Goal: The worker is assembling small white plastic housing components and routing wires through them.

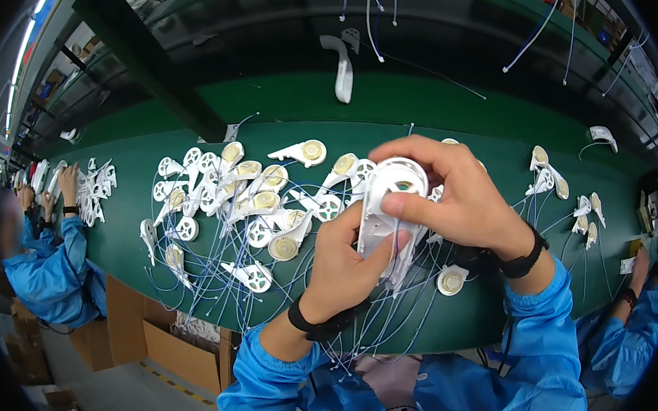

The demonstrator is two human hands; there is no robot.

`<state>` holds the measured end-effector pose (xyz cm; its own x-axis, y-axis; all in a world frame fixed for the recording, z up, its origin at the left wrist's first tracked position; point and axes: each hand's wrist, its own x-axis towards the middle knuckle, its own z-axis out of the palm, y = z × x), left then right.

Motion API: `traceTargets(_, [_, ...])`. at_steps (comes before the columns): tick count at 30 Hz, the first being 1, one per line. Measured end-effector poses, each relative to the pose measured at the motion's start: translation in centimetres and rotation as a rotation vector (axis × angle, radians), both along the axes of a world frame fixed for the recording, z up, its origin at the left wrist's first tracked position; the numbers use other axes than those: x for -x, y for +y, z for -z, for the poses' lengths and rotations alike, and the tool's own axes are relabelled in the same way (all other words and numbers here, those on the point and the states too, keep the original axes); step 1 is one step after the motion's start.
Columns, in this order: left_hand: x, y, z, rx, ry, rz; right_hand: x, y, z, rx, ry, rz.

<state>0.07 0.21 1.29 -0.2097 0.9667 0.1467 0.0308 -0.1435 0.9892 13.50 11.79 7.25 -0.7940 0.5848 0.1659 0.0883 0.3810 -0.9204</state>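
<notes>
We've got left hand (345, 262) and right hand (452, 192) both gripping the white plastic housing (390, 201); looks light, rigid, hold by edges.

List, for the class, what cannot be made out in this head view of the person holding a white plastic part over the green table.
- Lower half of the white plastic part: covered by the left hand and right hand.
- Where each thin blue wire ends: tangled, too fine.
- Pile of white parts: overlapping, uncountable.
- Co-worker's hands at the left rim: small, bent by the fisheye.
- Cardboard box contents: hidden under the table edge.
</notes>
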Motion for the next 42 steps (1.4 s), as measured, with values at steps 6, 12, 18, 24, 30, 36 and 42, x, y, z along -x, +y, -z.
traceTargets(6, [-0.8, 0.5, 0.7, -0.147, -0.254, -0.105, 0.2, -2.0, 3.7, 0.105, 0.159, 0.056])
traceTargets(12, [2.8, 0.1, 0.6, -0.102, 0.112, -0.007, -0.4, -2.8, 2.8, 0.152, 0.246, 0.208])
traceTargets(18, [2.9, 0.2, -1.0, -0.123, -0.153, 0.003, -1.5, -3.7, 0.3, -0.038, -0.206, -0.083])
traceTargets(24, [1.8, -0.4, -1.1, -0.197, 0.085, -0.172, -0.9, -4.2, 2.0, -0.005, -0.126, -0.093])
traceTargets(30, [2.0, -0.6, -1.1, -0.236, 0.096, -0.172, -0.6, -4.1, 1.6, 0.145, -0.188, -0.194])
traceTargets(36, [2.8, -0.4, -1.3, -0.203, 0.238, -0.051, -0.8, -3.8, 2.7, 0.172, -0.141, -0.192])
traceTargets(42, [3.0, -0.2, -1.0, -0.252, 0.252, -0.004, -0.9, -3.6, 2.4, 0.191, -0.123, -0.207])
